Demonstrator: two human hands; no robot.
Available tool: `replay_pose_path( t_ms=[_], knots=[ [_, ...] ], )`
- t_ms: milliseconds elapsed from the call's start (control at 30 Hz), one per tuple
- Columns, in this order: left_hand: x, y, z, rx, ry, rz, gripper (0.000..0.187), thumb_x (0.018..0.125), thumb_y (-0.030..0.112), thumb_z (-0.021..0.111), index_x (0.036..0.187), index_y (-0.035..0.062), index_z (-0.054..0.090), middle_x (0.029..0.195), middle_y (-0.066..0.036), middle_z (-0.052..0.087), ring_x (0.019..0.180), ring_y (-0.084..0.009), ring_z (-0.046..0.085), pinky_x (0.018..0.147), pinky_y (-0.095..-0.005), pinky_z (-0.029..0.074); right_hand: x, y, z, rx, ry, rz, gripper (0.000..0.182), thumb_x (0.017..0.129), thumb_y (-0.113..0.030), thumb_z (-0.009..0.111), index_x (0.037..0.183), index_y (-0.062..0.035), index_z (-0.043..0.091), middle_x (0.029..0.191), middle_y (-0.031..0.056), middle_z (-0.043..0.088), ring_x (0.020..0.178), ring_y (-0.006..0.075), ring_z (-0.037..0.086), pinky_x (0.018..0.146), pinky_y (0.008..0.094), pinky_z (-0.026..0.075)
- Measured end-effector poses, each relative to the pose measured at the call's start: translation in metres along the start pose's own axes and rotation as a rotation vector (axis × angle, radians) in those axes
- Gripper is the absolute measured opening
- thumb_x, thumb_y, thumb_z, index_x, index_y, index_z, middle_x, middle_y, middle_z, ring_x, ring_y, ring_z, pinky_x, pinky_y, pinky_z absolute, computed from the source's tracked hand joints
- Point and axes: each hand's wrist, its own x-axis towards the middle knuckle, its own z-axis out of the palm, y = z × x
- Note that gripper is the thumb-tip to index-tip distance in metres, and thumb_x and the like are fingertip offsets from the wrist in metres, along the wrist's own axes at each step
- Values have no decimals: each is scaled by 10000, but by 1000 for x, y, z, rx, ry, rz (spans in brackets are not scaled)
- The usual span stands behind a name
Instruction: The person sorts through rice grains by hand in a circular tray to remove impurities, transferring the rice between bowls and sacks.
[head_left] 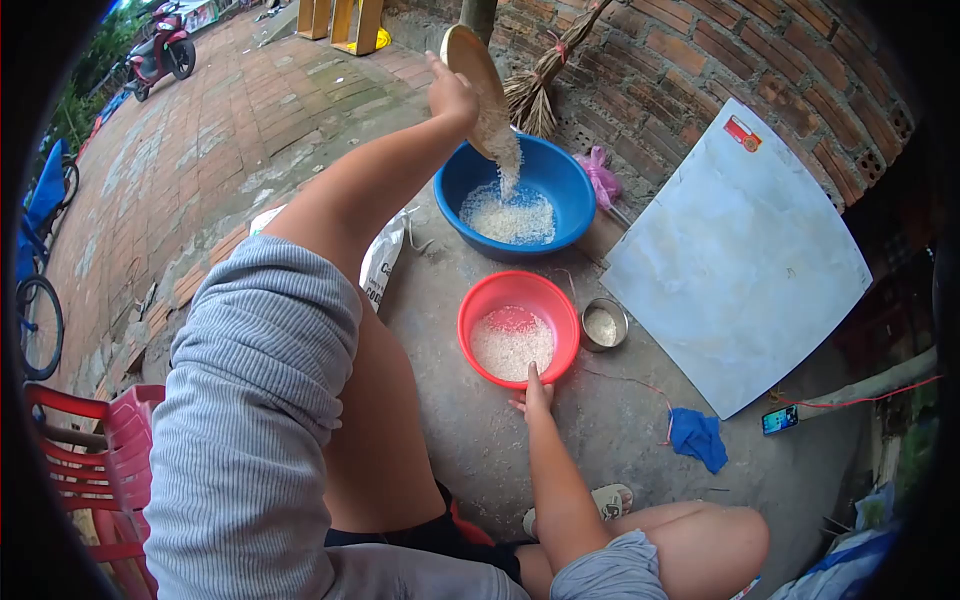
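Rice (pixel 505 150) being tipped from tilted tray (pixel 474 80), gripped by left hand (pixel 450 92), into blue basin (pixel 515 198), upper centre. Right hand (pixel 535 393), fingers together, being pressed on red bowl (pixel 518 330) rim. Spill over basin edge being risked if tray is swung wide.

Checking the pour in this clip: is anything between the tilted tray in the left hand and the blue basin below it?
Nothing visible. The left hand tips the tray directly over the blue basin, and rice falls freely into it. The red basin, touched by the right hand, sits nearer, outside the stream.
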Motion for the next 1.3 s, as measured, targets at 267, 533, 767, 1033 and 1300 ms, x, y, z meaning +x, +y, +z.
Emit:
replay_pose_path(
  t_ms=[267, 533, 767, 1033, 1300],
  knots=[
    [-8, 35, 15, 172, -80, 709, 699, 777, 182, 528, 1371, 56, 180, 977, -186, 586, 877, -342, 565, 772, -391, 453, 24, 18, 16, 392, -52, 143, 527, 812, -243, 535, 1237, -36, 303, 1123, 218, 468, 895, 390, 572, 705, 497, 527],
    [-13, 42, 14, 318, -116, 1543, 696, 804, 18, 487, 1388, 283, 217, 1212, -85, 495, 996, -262, 577, 763, -336, 525, 17, 31, 27, 524, -147, 161, 479, 793, -147, 495, 1219, -30, 310, 1145, 222, 443, 936, 404, 555, 760, 527, 515],
    [-33, 21, -27, 500, -329, 1268, 604, 832, 93, 470, 1368, 273, 259, 1011, -126, 603, 682, -298, 629, 580, -353, 517, 13, 23, 2, 437, 33, 73, 545, 732, -115, 505, 1239, -15, 334, 1191, 209, 432, 990, 371, 535, 680, 517, 543],
    [0, -47, -44, 457, -552, 319, 350, 794, 153, 491, 1144, 140, 501, 962, -171, 623, 912, -336, 600, 743, -432, 476, -3, -60, -19, 623, 203, -215, 397, 700, -139, 524, 1041, 48, 446, 935, 181, 535, 701, 314, 590, 489, 403, 507],
    [-58, -71, -62, -322, -721, -108, 312, 941, 309, 434, 1127, 77, 526, 958, -68, 609, 882, -153, 566, 767, -322, 457, -33, -199, -25, 386, -342, -146, 390, 692, -207, 448, 1035, -28, 503, 960, 158, 622, 854, 246, 579, 715, 384, 457]
  ],
)
